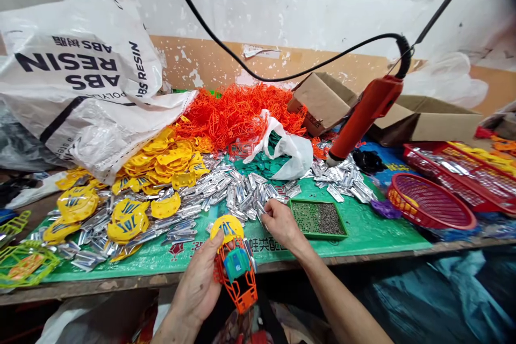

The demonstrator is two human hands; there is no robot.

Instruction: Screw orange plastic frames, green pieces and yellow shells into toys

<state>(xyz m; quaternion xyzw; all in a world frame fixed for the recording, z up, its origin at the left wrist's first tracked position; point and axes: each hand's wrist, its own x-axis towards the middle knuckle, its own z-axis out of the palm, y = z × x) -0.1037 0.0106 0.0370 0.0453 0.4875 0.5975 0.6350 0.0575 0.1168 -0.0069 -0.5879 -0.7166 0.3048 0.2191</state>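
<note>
Curled round the orange-framed assembly (pixel 236 269) at the table (pixel 382 239)'s edge, already bearing yellow and teal parts, are the left hand (pixel 199 282)'s fingers; the right hand (pixel 282 224)'s pinch a silver piece (pixel 261 208), many others lying loose.

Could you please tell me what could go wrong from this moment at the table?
1. The right hand is close beside the green tray; a bump could spill the tiny metal pieces.
2. The silver pieces lie loosely heaped, so several might come away together.
3. The left hand holds the orange frame; I cannot tell whether its parts are fastened, so some may slip.
</note>
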